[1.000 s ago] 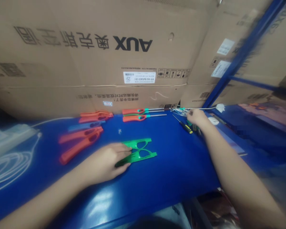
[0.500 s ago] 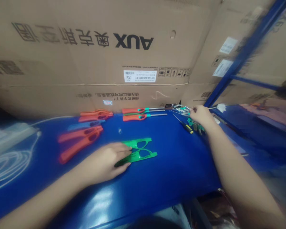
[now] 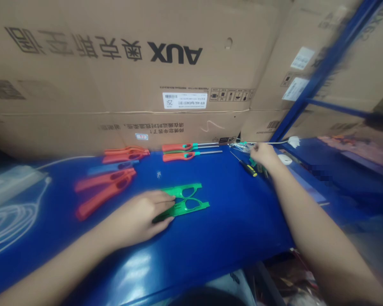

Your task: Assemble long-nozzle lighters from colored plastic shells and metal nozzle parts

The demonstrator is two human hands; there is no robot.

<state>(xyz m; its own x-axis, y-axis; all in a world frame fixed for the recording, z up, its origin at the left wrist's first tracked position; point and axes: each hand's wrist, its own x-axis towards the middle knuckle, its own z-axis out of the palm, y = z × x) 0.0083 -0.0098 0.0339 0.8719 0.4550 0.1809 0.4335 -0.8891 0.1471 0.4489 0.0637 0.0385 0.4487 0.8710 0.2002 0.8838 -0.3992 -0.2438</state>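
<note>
My left hand [image 3: 150,212] rests over a pair of green plastic lighter casing halves [image 3: 191,205], its fingers closed on their left end. The two halves lie side by side on the blue table, trigger openings toward the right. At the back right, my right hand [image 3: 264,155] has its fingers pinched at a small heap of thin metal parts [image 3: 241,146] and green pieces. What is between those fingertips is hidden. A yellow-and-black screwdriver [image 3: 248,168] lies just left of this hand. Assembled orange lighters [image 3: 178,156] with metal barrels are lined up along the back.
Orange casing halves [image 3: 107,193] and a blue one [image 3: 113,167] lie left of centre. A white coiled cable [image 3: 12,225] sits at the far left. Behind stands a large cardboard box [image 3: 115,85]. A blue metal post [image 3: 325,63] slants up at the right.
The view has shifted slightly. My right hand stays at the heap of metal parts, its fingers slightly repositioned. My left hand keeps its place on the green casing halves.
</note>
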